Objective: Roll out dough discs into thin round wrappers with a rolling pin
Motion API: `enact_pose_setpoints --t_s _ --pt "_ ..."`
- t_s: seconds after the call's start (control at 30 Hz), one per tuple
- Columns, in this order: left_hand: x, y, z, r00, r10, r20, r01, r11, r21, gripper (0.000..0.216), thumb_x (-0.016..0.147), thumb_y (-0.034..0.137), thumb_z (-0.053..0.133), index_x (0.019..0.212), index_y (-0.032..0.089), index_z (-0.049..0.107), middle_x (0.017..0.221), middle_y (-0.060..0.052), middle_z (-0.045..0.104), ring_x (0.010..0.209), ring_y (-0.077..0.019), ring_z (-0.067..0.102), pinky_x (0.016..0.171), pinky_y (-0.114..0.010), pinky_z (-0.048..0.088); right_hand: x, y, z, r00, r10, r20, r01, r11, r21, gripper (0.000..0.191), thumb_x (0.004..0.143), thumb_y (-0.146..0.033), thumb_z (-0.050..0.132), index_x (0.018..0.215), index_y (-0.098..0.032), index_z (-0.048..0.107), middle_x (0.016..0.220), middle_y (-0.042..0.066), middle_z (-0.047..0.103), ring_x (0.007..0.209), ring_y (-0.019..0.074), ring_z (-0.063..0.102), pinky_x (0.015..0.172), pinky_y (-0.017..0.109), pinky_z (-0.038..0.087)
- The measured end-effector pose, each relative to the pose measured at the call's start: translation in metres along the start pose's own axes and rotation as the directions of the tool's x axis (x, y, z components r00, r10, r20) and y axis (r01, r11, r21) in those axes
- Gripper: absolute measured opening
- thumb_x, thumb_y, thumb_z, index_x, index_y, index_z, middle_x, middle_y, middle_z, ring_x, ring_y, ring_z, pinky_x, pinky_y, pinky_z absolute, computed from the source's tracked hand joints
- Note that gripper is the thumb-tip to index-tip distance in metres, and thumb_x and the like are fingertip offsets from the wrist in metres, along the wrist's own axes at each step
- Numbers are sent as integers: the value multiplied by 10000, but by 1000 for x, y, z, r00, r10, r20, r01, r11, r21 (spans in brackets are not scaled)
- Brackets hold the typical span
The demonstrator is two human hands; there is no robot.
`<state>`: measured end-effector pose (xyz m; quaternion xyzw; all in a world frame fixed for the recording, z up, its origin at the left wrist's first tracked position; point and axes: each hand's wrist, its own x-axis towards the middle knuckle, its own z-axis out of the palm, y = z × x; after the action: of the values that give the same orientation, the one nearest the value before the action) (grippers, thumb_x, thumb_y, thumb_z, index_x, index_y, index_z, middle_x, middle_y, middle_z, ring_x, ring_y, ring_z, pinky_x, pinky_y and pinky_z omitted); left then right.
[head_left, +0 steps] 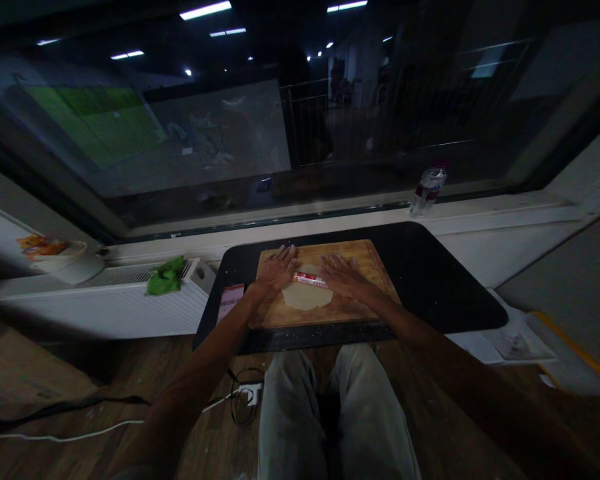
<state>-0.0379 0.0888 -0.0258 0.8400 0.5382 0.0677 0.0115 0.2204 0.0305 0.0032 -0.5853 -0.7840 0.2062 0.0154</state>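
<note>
A thin, flat sheet of dough [307, 298] lies on a wooden cutting board [275, 316]. Across its upper half rests a short red-and-white cylinder [310, 280], which looks like a wrapped rolling stick. My left hand [279, 268] is flat with fingers stretched forward, its palm at the cylinder's left end. Over the right end lies my right hand [341, 275], also flat with its fingers extended. Neither hand wraps round the cylinder, and its ends are hidden under the palms.
The board sits on a black table [445, 293]. A pink packet [230, 300] lies left of the board. On the sill stands a plastic bottle [429, 190]; a green cloth [166, 276] hangs over the radiator [115, 310]. Cables and a power strip [251, 394] are on the floor.
</note>
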Motion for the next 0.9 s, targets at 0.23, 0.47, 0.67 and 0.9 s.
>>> enact_pose_setpoints --t_s 0.23,0.47,0.67,0.9 --pt "-37 4 8 993 -25 -112 25 1000 0 585 1199 325 313 1709 164 551 1758 -131 601 1730 -276 438 1396 -496 418 -9 -12 0 1000 21 -3 -21 999 -32 806 1184 -617 135 1894 -246 220 1960 70 220 1826 327 114 1468 642 71" --pt "-76 19 3 980 -75 -186 67 996 -53 616 1211 353 272 1712 118 542 1757 -148 600 1722 -291 450 1416 -504 408 -10 -16 5 1000 -11 1 11 997 -82 785 1191 -598 137 1886 -252 256 1951 70 260 1823 315 136 1469 637 91" --pt "-100 35 -4 979 -151 -136 149 989 -24 632 1203 375 320 1775 157 478 1827 -124 511 1773 -305 350 1453 -510 347 -10 -18 14 998 -50 -45 45 994 -98 751 1200 -551 168 1874 -249 300 1939 85 296 1819 322 159 1462 647 122" --pt "-123 51 2 954 -197 -226 195 980 -34 623 1201 373 308 1736 150 535 1723 -168 629 1677 -348 516 1414 -583 399 -9 -16 17 996 -50 -68 40 989 -139 749 1200 -523 218 1873 -204 292 1933 120 297 1816 307 178 1463 604 139"
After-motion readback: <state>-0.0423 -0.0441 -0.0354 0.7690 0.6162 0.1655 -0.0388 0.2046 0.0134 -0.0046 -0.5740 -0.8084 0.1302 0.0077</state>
